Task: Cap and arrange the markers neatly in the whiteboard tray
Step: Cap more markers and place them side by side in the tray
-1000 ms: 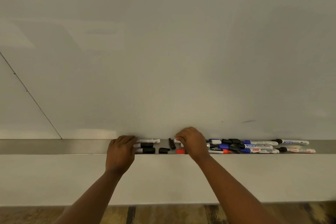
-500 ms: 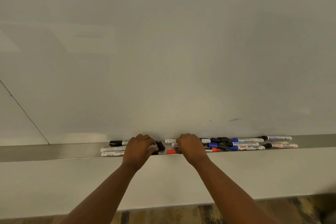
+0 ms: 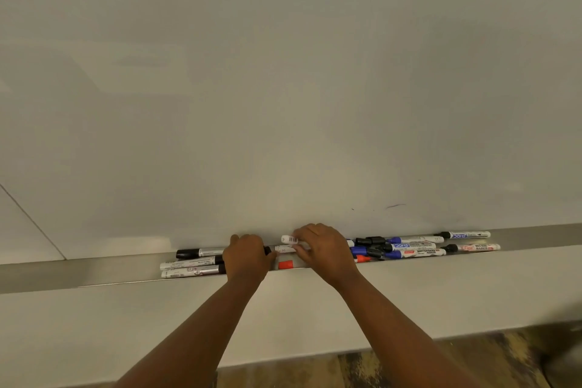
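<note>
The steel whiteboard tray (image 3: 94, 274) runs across the view below the whiteboard. My left hand (image 3: 247, 257) and my right hand (image 3: 324, 249) meet at its middle. Between them lies a white marker (image 3: 285, 248): my right fingers pinch its barrel, and my left fingers close on the black cap (image 3: 267, 250) at its left end. Just above it a second white marker end (image 3: 289, 239) pokes out from under my right hand. A red cap (image 3: 286, 264) lies at the tray's front edge. Three black-capped markers (image 3: 189, 262) lie side by side to the left.
To the right of my right hand sits a jumble of blue and black markers (image 3: 400, 246) with loose black caps (image 3: 370, 241). Farther right lie two black-capped markers (image 3: 466, 235). A white ledge (image 3: 126, 324) is below the tray, with patterned floor (image 3: 409, 365) beneath.
My left hand has left the three markers at the left and moved right to meet my right hand at the white marker. The camera view has shifted to the left.
</note>
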Demonstrator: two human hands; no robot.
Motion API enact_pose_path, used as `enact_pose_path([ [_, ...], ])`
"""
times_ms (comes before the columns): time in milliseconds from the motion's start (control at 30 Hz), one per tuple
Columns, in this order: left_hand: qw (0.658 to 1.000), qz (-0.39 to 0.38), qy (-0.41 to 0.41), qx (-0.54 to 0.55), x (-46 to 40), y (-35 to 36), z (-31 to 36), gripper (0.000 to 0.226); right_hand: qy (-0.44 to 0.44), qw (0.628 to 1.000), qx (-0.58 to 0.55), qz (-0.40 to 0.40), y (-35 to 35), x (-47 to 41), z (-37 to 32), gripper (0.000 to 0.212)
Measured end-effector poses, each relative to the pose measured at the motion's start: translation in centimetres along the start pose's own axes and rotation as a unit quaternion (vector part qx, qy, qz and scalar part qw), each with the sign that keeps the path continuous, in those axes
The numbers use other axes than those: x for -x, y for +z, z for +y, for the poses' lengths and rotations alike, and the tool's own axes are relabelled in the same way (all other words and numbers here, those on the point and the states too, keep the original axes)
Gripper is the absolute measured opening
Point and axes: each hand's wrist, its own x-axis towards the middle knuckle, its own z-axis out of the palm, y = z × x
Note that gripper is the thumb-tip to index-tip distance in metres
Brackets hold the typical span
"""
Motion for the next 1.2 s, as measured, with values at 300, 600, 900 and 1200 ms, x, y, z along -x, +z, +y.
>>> enact_pose_path([
  [300,0.989,0.026,-0.009,0.143,-0.1,0.0,-0.6,0.026,0.151,0.946,-0.25,0.138,-2.1,0.0,-0.5,0.019],
  [600,0.937,0.151,0.095,0.299,0.6,-0.1,-1.6,0.016,0.233,0.88,-0.356,0.213,-2.1,-0.4,-0.9,0.031],
  [900,0.928,0.123,0.1,0.338,0.9,-0.6,-1.6,0.021,0.297,0.784,-0.481,0.257,-2.0,-1.8,-1.3,0.023],
  [1200,0.922,0.099,0.138,0.347,0.4,-0.5,-2.2,0.018,0.314,0.774,-0.505,0.218,-1.6,-1.3,-1.0,0.023],
])
